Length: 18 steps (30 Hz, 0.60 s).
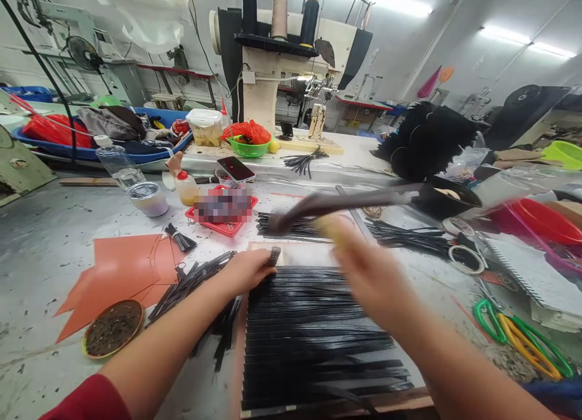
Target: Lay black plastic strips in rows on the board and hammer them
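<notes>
My left hand (248, 268) rests at the top left corner of a board (291, 253) covered with rows of black strips (313, 335), its fingers closed on a small dark piece at the edge. My right hand (364, 268), smeared by motion, is raised over the board and grips a yellowish handle. From it a long dark brush (336, 205) sweeps across, its tip near a pile of loose black strips (295, 226).
Orange sheets (122, 271) and a round dish (113, 328) lie at left. A red tray (225, 217), a small bottle (186, 186) and a phone (235, 168) sit behind. Green and yellow scissors (522, 335) lie right; a sewing machine (282, 62) stands at back.
</notes>
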Each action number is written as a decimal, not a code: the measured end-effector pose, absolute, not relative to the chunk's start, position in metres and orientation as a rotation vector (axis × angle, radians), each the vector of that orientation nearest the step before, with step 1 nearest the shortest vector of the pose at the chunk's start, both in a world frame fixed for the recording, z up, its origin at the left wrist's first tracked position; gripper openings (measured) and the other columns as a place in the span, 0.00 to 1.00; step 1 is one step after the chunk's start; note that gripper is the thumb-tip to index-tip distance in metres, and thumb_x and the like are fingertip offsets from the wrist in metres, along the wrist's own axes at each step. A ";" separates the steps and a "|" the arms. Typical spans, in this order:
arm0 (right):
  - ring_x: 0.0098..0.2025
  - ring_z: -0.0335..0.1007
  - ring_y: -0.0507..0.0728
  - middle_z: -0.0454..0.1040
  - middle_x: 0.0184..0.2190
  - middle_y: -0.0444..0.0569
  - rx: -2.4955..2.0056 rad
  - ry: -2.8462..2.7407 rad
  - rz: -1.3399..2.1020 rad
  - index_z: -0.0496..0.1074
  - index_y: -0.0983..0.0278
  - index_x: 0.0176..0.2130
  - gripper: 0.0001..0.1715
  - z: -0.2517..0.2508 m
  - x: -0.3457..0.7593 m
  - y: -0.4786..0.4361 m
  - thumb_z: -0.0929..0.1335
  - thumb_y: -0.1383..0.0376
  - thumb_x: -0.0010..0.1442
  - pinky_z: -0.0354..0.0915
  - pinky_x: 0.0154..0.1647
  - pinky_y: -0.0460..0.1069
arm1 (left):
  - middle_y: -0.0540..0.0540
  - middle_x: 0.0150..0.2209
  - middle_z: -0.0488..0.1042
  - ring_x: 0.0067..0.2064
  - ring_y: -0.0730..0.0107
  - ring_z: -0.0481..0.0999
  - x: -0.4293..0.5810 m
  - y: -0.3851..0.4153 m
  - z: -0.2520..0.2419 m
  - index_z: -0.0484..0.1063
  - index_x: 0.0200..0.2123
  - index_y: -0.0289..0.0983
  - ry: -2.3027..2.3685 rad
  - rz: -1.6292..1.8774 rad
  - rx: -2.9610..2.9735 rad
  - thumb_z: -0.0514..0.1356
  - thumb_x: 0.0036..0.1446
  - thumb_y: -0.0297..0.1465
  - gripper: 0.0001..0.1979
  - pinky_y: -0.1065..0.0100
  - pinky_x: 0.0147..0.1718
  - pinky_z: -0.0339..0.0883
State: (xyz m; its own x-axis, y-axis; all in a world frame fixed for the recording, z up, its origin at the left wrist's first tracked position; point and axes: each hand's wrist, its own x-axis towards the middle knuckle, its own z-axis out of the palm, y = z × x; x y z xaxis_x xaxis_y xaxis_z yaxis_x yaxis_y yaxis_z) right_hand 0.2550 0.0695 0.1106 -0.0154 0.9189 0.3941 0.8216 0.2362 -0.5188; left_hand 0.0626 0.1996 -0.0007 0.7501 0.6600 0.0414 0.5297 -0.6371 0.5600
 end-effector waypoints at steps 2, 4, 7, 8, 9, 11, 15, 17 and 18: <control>0.38 0.73 0.58 0.75 0.41 0.49 -1.673 -2.046 0.353 0.58 0.59 0.58 0.24 0.105 0.257 0.070 0.57 0.62 0.62 0.69 0.35 0.51 | 0.49 0.31 0.73 0.36 0.63 0.71 0.064 0.199 0.000 0.69 0.31 0.39 0.894 0.323 2.419 0.57 0.51 0.30 0.02 0.67 0.35 0.63; 0.41 0.72 0.59 0.74 0.44 0.49 -1.733 -2.020 0.350 0.60 0.61 0.57 0.24 0.102 0.261 0.066 0.58 0.63 0.61 0.68 0.39 0.52 | 0.49 0.33 0.73 0.37 0.63 0.71 0.065 0.200 0.001 0.68 0.32 0.40 0.896 0.327 2.410 0.57 0.51 0.30 0.03 0.67 0.36 0.62; 0.42 0.72 0.57 0.73 0.46 0.48 -1.752 -1.920 0.317 0.60 0.63 0.57 0.24 0.101 0.270 0.054 0.58 0.62 0.62 0.68 0.40 0.50 | 0.47 0.35 0.73 0.39 0.61 0.71 0.065 0.202 0.001 0.67 0.33 0.39 0.940 0.351 2.379 0.56 0.52 0.30 0.04 0.65 0.37 0.63; 0.43 0.72 0.57 0.73 0.47 0.48 -1.756 -1.896 0.321 0.59 0.63 0.57 0.24 0.101 0.273 0.050 0.58 0.62 0.62 0.68 0.41 0.50 | 0.46 0.35 0.72 0.39 0.61 0.71 0.064 0.202 0.001 0.67 0.33 0.38 0.966 0.360 2.362 0.55 0.53 0.30 0.04 0.65 0.37 0.63; 0.43 0.71 0.57 0.73 0.47 0.48 -1.763 -1.874 0.320 0.59 0.63 0.57 0.24 0.100 0.276 0.047 0.58 0.61 0.62 0.68 0.41 0.50 | 0.45 0.35 0.72 0.38 0.60 0.71 0.063 0.202 0.001 0.67 0.34 0.37 0.990 0.369 2.345 0.54 0.54 0.31 0.05 0.64 0.36 0.63; 0.44 0.71 0.57 0.73 0.47 0.48 -1.776 -1.838 0.305 0.60 0.63 0.57 0.24 0.098 0.281 0.043 0.58 0.61 0.62 0.68 0.42 0.50 | 0.44 0.35 0.72 0.37 0.60 0.71 0.061 0.201 0.000 0.66 0.35 0.36 1.016 0.378 2.317 0.52 0.55 0.32 0.07 0.63 0.36 0.64; 0.43 0.72 0.58 0.73 0.47 0.48 -1.777 -1.797 0.250 0.61 0.61 0.56 0.24 0.098 0.285 0.040 0.58 0.60 0.62 0.67 0.43 0.52 | 0.43 0.41 0.73 0.43 0.59 0.71 0.061 0.200 0.001 0.67 0.38 0.37 0.949 0.354 2.288 0.54 0.54 0.32 0.09 0.62 0.42 0.64; 0.43 0.72 0.58 0.73 0.47 0.48 -1.760 -1.796 0.238 0.61 0.61 0.56 0.24 0.099 0.285 0.040 0.59 0.60 0.62 0.67 0.43 0.51 | 0.43 0.44 0.72 0.46 0.59 0.70 0.063 0.200 0.003 0.67 0.40 0.38 0.912 0.331 2.276 0.54 0.53 0.31 0.10 0.62 0.44 0.63; 0.43 0.72 0.58 0.73 0.46 0.48 -1.749 -1.800 0.241 0.61 0.61 0.56 0.24 0.100 0.284 0.039 0.59 0.60 0.62 0.67 0.43 0.51 | 0.43 0.44 0.72 0.46 0.59 0.70 0.064 0.200 0.004 0.67 0.40 0.38 0.901 0.321 2.272 0.54 0.53 0.31 0.11 0.62 0.45 0.62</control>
State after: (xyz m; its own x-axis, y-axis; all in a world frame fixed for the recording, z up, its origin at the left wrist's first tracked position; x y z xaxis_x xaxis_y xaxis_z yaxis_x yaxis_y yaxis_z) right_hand 0.2841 0.0394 0.0999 0.0593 0.9538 0.2946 0.8428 0.1103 -0.5268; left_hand 0.0638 0.2005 0.0039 0.7323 0.6809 -0.0154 0.5178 -0.5419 0.6620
